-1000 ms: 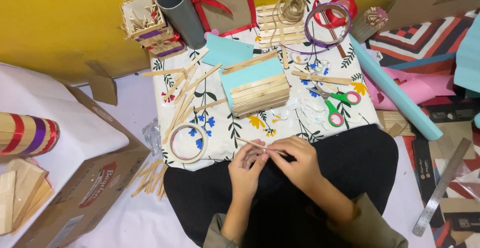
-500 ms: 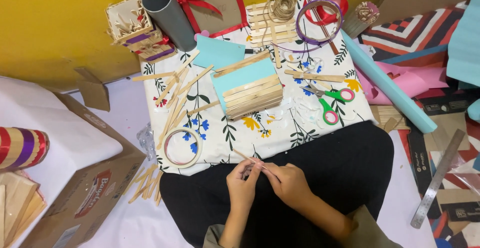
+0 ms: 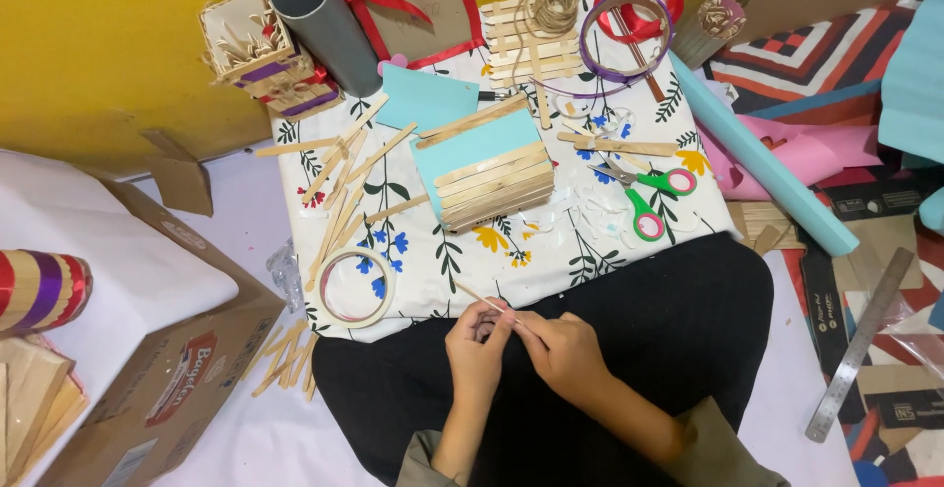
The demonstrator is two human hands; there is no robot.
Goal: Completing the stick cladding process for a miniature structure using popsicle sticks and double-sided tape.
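My left hand [image 3: 479, 347] and my right hand [image 3: 561, 350] meet over my lap, both pinching a thin wooden stick [image 3: 475, 297] that pokes out toward the upper left. Just beyond the hands lies a flowered white cloth [image 3: 511, 251]. On it sits a stack of wooden craft sticks glued on light blue card [image 3: 487, 174]. A roll of clear tape [image 3: 355, 287] lies to the left of my hands, and green and pink scissors [image 3: 644, 195] lie to the right on the cloth.
Loose craft sticks [image 3: 342, 177] are scattered on the cloth's left side. A grey tube [image 3: 322, 23], a red-ribboned box [image 3: 405, 0], a twine ball [image 3: 558, 3] and ribbon rolls [image 3: 629, 17] stand at the back. A cardboard box [image 3: 147, 340] is at the left, a metal ruler [image 3: 861, 343] at the right.
The view has shifted, so the cloth and my hands sit lower in frame. My hands stay together on the thin stick, fingers working it slightly.
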